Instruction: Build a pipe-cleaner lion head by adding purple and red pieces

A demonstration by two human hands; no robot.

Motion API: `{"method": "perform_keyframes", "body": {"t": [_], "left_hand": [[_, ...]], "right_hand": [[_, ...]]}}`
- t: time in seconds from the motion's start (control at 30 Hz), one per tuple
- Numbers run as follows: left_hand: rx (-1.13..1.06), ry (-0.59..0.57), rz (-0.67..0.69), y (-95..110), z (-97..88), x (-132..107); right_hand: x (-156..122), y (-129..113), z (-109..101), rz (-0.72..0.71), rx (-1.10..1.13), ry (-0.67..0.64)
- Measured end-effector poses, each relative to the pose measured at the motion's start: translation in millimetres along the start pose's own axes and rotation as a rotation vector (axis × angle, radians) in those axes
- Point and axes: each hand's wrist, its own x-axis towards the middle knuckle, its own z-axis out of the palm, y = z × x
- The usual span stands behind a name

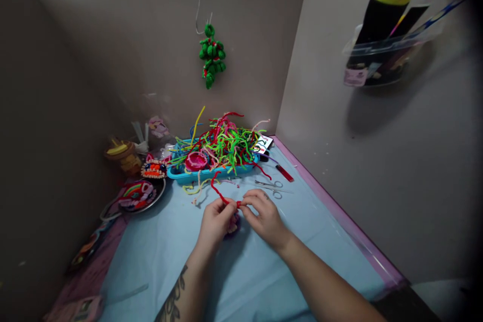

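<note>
My left hand and my right hand meet over the light blue table cover, fingers pinched on a red pipe cleaner that curls up toward the tray. A small pink piece sits under my left fingers, mostly hidden. Just behind the hands stands a blue tray heaped with red, green and yellow pipe cleaners.
Scissors and a red tool lie right of the tray. A plate with colourful crafts and other small crafts sit at the left. A green pipe-cleaner figure hangs on the back cardboard wall. A clear container is fixed to the right wall.
</note>
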Motion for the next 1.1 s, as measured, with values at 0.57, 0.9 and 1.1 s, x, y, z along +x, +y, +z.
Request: {"method": "perform_keyframes", "body": {"t": [0.57,0.9,1.1], "left_hand": [[0.076,-0.149,0.055,-4,-4.8,2],[0.119,-0.138,0.060,-9,-5.4,7],[0.115,-0.120,0.082,-9,-4.7,8]], "right_hand": [[5,-2,-5,0.169,0.215,-0.183],[-1,4,1,0.351,0.307,-0.173],[-4,5,7,0.452,0.418,-0.060]]}}
